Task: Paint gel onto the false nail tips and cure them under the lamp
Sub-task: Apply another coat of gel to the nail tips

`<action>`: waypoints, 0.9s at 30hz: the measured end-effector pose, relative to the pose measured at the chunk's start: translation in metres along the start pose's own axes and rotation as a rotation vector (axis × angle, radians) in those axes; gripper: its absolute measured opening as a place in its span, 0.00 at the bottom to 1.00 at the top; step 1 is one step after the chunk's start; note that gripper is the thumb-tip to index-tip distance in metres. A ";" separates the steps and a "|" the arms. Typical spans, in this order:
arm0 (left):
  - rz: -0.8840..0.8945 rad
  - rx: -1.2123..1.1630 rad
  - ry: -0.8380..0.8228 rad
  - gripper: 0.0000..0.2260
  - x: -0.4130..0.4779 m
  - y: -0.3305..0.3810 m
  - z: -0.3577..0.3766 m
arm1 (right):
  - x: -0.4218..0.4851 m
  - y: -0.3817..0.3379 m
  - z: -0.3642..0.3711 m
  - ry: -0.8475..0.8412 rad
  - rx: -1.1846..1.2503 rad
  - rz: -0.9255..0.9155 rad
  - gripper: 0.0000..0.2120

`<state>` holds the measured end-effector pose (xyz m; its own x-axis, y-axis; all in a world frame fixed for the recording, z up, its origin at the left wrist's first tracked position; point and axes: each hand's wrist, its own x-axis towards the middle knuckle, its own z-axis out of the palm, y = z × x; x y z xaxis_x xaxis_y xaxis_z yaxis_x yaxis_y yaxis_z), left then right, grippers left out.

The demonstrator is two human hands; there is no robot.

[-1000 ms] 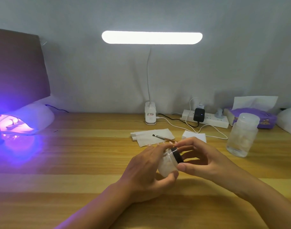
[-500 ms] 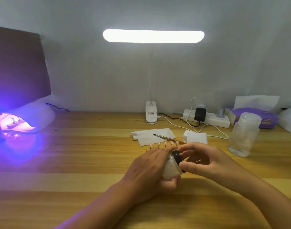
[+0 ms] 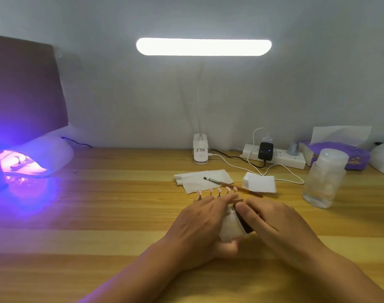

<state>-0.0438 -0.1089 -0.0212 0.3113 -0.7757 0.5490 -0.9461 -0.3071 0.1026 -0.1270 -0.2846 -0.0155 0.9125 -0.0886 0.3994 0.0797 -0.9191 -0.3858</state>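
My left hand (image 3: 199, 228) grips a small frosted gel jar (image 3: 231, 228) tipped on its side near the table's middle. My right hand (image 3: 271, 224) has its fingers curled round the jar's black lid (image 3: 244, 221). Just beyond my fingers stands a row of several pink false nail tips (image 3: 218, 190) on small stands. A thin brush (image 3: 230, 186) lies across a white tissue (image 3: 203, 180) behind them. At the far left the white curing lamp (image 3: 44, 154) glows purple, with something inside its opening that I cannot make out.
A clear plastic bottle (image 3: 324, 178) stands at the right, a stack of white pads (image 3: 259, 182) beside the brush. Behind are a clip desk lamp (image 3: 200, 149), a power strip (image 3: 274, 157) with cables, and a purple tissue box (image 3: 337, 153). A dark panel (image 3: 22, 88) stands back left.
Both hands with the jar dropped lower and nearer to me, uncovering the row of nail tips behind them. My right fingers have shifted round the lid.
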 end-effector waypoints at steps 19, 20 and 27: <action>-0.013 0.016 0.078 0.33 -0.003 -0.005 -0.004 | 0.004 -0.009 -0.002 -0.142 0.246 0.137 0.32; 0.016 0.045 0.094 0.31 -0.003 -0.004 -0.005 | 0.004 -0.011 -0.001 -0.134 0.275 0.152 0.34; 0.119 0.186 0.160 0.29 -0.001 -0.001 -0.002 | 0.007 -0.015 -0.004 -0.189 0.385 0.333 0.37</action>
<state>-0.0434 -0.1071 -0.0203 0.1670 -0.7200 0.6736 -0.9381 -0.3262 -0.1161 -0.1234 -0.2727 -0.0033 0.9670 -0.2473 0.0605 -0.1170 -0.6427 -0.7571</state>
